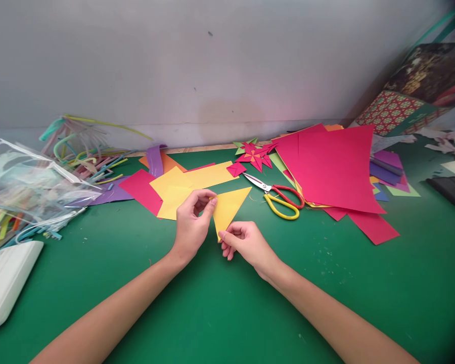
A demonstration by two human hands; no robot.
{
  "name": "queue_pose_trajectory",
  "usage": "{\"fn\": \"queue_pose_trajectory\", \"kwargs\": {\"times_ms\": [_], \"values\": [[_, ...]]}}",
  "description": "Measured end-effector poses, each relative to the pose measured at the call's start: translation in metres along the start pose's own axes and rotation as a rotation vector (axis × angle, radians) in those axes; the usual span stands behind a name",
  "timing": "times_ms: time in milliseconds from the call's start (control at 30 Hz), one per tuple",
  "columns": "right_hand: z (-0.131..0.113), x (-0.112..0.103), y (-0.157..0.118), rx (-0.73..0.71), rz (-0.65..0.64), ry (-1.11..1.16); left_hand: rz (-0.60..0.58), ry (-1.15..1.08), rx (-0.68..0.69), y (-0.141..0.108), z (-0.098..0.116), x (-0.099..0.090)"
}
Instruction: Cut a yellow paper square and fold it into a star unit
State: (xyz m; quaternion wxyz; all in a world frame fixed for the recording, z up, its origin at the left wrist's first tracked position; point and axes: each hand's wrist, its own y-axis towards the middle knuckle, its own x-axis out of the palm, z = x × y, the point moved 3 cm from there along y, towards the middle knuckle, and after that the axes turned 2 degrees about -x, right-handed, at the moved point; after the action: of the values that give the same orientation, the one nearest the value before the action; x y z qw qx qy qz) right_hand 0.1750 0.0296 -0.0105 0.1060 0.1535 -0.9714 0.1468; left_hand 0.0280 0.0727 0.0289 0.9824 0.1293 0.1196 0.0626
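A yellow paper triangle (229, 206) is held up between both hands over the green table. My left hand (193, 217) pinches its upper left corner between thumb and fingers. With thumb and fingertips, my right hand (244, 242) grips the bottom corner. The third corner points up and right, free of either hand. Behind it lie yellow paper pieces (170, 182) and a small folded red piece (236, 169). Scissors (282, 198) with one red and one yellow handle rest to the right, blades pointing up-left.
A red folded paper flower (255, 155) lies near the wall. Large red sheets (329, 167) are stacked at right. On the left are a clear plastic bag (34, 177), coloured strips (87, 162) and a white object (9, 280). A patterned bag (394, 114) stands back right.
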Motion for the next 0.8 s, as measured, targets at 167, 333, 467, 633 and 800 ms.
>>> {"fn": "queue_pose_trajectory", "kwargs": {"times_ms": [167,333,467,633,800], "values": [[-0.0032,0.0001,-0.0001,0.013,0.006,-0.014,0.010,0.014,0.001,0.0005,0.0009,-0.0008],[-0.0048,-0.0001,0.0004,0.004,-0.004,0.009,0.024,0.018,0.001,0.0016,0.0011,-0.0016],[-0.0038,-0.0010,0.0007,0.013,-0.013,-0.001,0.029,0.016,0.002,0.0027,0.0016,-0.0028],[0.0023,0.0020,0.0001,0.066,-0.115,-0.039,0.061,-0.006,-0.007,0.0048,-0.0004,-0.0051],[-0.0015,-0.0006,0.0013,0.040,-0.062,-0.031,0.062,-0.020,-0.028,0.0054,-0.0026,-0.0059]]}}
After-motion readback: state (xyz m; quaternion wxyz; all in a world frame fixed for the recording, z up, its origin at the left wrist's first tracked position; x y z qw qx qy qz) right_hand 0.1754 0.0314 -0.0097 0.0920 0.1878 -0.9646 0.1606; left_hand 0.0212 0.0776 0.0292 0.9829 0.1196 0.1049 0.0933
